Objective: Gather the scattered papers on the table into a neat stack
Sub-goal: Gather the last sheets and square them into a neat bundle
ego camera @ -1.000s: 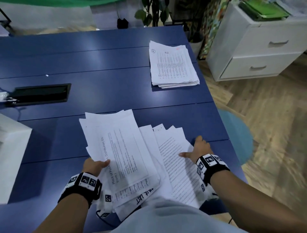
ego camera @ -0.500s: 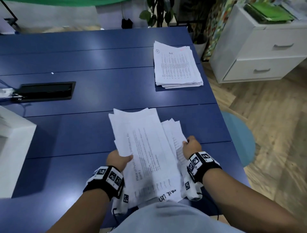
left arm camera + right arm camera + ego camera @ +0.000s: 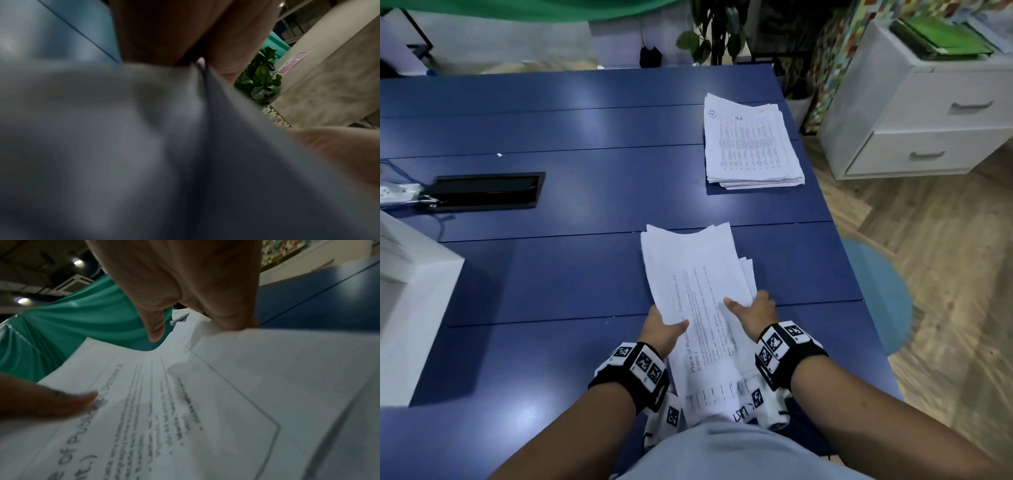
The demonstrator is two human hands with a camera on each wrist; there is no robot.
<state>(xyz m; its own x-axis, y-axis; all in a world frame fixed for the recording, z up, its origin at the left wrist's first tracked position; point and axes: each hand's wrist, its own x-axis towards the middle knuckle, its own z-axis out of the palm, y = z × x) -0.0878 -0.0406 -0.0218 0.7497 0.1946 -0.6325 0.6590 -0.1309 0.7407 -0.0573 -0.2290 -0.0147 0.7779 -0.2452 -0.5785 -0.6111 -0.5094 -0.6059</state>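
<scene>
A bunch of white printed papers point(image 3: 698, 291) lies lengthwise near the front edge of the blue table point(image 3: 571, 274), its sheets pressed together but uneven at the far end. My left hand point(image 3: 664, 330) grips its left edge, thumb on top. My right hand point(image 3: 755, 310) grips the right edge, thumb laid across the top sheet point(image 3: 185, 402) and fingers curled under. The left wrist view shows mostly blurred paper point(image 3: 123, 146) with my fingers above. A second, tidier stack of papers point(image 3: 751, 144) sits at the far right of the table.
A black cable hatch point(image 3: 486, 190) is set into the table at the left, with a white power strip point(image 3: 397, 192) beside it. A white box point(image 3: 410, 301) stands at the left edge. A white drawer cabinet point(image 3: 928, 113) and a blue round stool point(image 3: 876, 294) are right of the table.
The fanned-out sheets have been pushed together into one narrow bunch. Both hands have come closer, the left moving right, and the bunch now sits further right.
</scene>
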